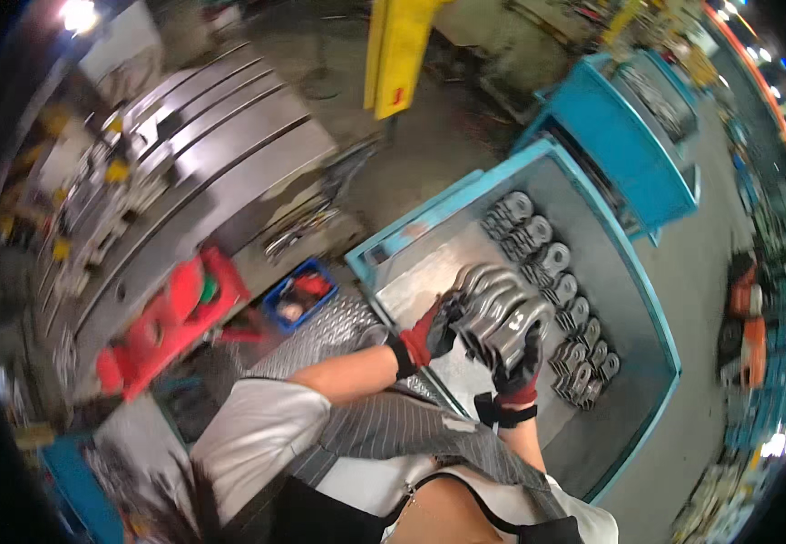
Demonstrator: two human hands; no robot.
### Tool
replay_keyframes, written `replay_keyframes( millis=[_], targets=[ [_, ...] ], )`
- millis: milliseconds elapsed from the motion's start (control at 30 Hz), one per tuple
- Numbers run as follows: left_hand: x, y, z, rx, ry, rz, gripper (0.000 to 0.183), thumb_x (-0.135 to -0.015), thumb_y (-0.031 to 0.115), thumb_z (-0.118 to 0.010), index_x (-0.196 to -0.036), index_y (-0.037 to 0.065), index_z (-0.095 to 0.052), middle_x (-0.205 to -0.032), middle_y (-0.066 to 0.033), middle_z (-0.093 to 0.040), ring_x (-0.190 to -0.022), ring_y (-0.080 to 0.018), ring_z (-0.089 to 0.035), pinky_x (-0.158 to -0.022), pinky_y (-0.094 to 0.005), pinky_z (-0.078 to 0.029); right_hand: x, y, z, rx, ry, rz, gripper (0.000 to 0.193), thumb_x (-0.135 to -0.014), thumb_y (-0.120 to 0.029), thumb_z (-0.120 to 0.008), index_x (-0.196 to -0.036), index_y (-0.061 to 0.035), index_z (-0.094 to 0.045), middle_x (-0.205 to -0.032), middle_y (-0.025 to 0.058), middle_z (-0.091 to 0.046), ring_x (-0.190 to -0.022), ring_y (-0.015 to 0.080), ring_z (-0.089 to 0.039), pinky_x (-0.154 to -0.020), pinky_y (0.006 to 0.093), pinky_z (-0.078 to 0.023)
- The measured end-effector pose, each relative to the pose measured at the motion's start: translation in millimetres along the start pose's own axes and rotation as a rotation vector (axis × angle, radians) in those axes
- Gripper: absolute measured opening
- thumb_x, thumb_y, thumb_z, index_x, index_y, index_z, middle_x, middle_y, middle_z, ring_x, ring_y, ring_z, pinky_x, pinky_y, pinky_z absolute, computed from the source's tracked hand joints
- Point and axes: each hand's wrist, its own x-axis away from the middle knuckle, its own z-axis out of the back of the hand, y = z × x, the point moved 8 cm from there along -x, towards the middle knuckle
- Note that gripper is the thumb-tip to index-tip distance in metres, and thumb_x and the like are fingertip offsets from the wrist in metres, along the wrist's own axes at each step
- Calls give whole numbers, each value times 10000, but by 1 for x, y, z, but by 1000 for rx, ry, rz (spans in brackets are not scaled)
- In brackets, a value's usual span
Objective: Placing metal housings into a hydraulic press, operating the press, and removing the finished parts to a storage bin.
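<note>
Between my gloved hands is a stack of shiny curved metal parts (493,304), nested one against another, held over a large teal metal bin (651,308). My left hand (438,328), in a dark red and black glove, is closed on the stack's left end. On the right end, my right hand (522,364) grips it in a matching glove with a black wrist strap. Similar stamped metal parts (556,258) stand in nested rows on the bin's floor, beyond and to the right of the held stack. My fingertips are partly hidden by the metal.
Another teal bin (615,136) with metal parts stands behind. At left are a slotted machine bed (229,136), a red control panel (170,322) with round buttons, and a small blue tray (300,295). A yellow post (397,59) rises at the far side.
</note>
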Motion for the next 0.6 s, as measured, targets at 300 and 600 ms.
replay_keyframes(
  millis=[300, 600],
  targets=[
    [135, 107, -93, -346, 300, -698, 359, -927, 324, -441, -1189, 86, -500, -1144, -25, -558, -1068, -121, -508, -944, -306, -400, 42, 23, -154, -104, -525, -284, 532, -902, -372, -409, -1323, -54, -334, -1323, 119, -398, -1186, 285, -418, -1000, 434, -348],
    [307, 261, -93, -178, 86, -856, 495, -907, 396, -383, -1276, 67, -420, -1305, -96, -436, -1185, -235, -434, -1024, -390, -319, 87, 199, -336, -43, -834, -630, 610, -862, -394, -492, -1340, -67, -299, -1317, 157, -394, -1183, 321, -425, -1006, 456, -347]
  ],
)
